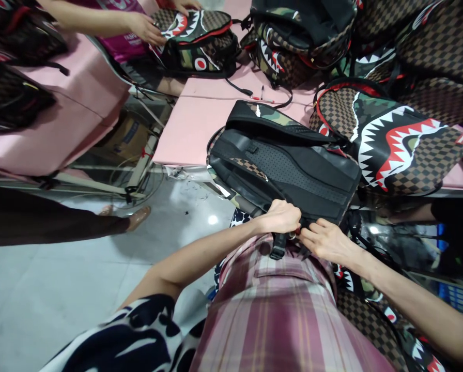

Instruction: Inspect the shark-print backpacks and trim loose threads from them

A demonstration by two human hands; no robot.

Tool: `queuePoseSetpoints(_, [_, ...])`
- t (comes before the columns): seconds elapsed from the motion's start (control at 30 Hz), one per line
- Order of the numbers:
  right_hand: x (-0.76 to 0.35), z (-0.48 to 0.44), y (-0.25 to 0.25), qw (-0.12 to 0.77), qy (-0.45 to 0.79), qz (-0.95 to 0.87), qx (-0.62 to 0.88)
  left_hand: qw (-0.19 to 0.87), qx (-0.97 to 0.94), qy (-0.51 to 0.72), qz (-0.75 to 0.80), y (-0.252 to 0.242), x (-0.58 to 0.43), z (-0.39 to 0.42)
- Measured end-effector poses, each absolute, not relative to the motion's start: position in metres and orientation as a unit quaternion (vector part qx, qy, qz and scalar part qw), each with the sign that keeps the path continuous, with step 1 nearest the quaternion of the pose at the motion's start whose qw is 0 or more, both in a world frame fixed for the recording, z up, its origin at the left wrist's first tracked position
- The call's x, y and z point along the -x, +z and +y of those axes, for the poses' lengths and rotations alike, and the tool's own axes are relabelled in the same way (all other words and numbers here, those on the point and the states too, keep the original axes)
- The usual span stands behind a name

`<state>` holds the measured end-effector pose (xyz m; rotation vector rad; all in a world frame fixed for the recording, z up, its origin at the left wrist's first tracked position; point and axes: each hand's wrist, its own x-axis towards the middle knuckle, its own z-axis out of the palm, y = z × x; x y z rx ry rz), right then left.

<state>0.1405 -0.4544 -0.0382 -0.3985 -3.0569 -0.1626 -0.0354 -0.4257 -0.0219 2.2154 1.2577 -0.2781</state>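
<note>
A black-backed backpack (289,165) with camouflage and checker panels lies back-up over the near edge of the pink table (195,126), partly against my body. My left hand (281,217) is closed in a fist on a black strap with a buckle (278,247) at the pack's near edge. My right hand (326,240) pinches the same strap end right beside it; the two hands almost touch. What the fingertips hold between them is partly hidden.
A shark-mouth backpack (394,139) lies to the right, with several more piled at the back (301,36). A second person's hands (148,28) rest on another shark-mouth backpack (196,44) at the far left. A pen (261,99) lies on the table. Someone's foot (138,217) stands on the grey floor.
</note>
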Motion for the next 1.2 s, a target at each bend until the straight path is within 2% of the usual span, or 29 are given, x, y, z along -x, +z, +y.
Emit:
queuePoseSetpoints(0.17, [-0.133,-0.447,-0.034,-0.005,-0.068,-0.996,0.054,0.288,-0.826,-0.111,0.472,-0.023,0.036,-0.425])
queuePoseSetpoints(0.37, [-0.134,-0.441,-0.041,0.007,-0.056,-0.997,0.053,0.285,-0.830,-0.102,0.467,-0.022,0.039,-0.426])
queuePoseSetpoints(0.47, [-0.144,-0.437,-0.038,0.082,-0.009,-0.984,0.160,0.290,-0.835,-0.090,0.460,-0.020,0.041,-0.426])
queuePoseSetpoints(0.57, [-0.160,-0.434,-0.024,0.173,0.128,-0.915,0.340,0.293,-0.836,-0.088,0.455,-0.020,0.043,-0.425])
queuePoseSetpoints(0.63, [-0.172,-0.434,-0.011,0.137,0.269,-0.878,0.372,0.290,-0.837,-0.089,0.456,-0.021,0.043,-0.425])
queuePoseSetpoints(0.7, [-0.184,-0.436,0.000,0.030,0.409,-0.851,0.329,0.287,-0.838,-0.091,0.454,-0.023,0.042,-0.424])
queuePoseSetpoints(0.77, [-0.194,-0.440,0.005,-0.074,0.486,-0.823,0.286,0.283,-0.841,-0.091,0.452,-0.026,0.042,-0.424])
queuePoseSetpoints(0.8, [-0.198,-0.442,0.005,-0.105,0.487,-0.820,0.281,0.282,-0.841,-0.091,0.452,-0.027,0.042,-0.424])
queuePoseSetpoints(0.87, [-0.201,-0.446,0.001,-0.120,0.411,-0.849,0.309,0.279,-0.841,-0.093,0.453,-0.029,0.041,-0.425])
queuePoseSetpoints(0.97, [-0.189,-0.450,-0.014,-0.073,0.227,-0.898,0.371,0.278,-0.840,-0.094,0.456,-0.029,0.041,-0.425])
queuePoseSetpoints(1.03, [-0.171,-0.453,-0.024,-0.050,0.150,-0.920,0.359,0.277,-0.839,-0.092,0.459,-0.027,0.041,-0.425])
queuePoseSetpoints(1.2, [-0.129,-0.460,-0.039,-0.058,0.070,-0.944,0.318,0.263,-0.844,-0.082,0.459,-0.030,0.042,-0.429])
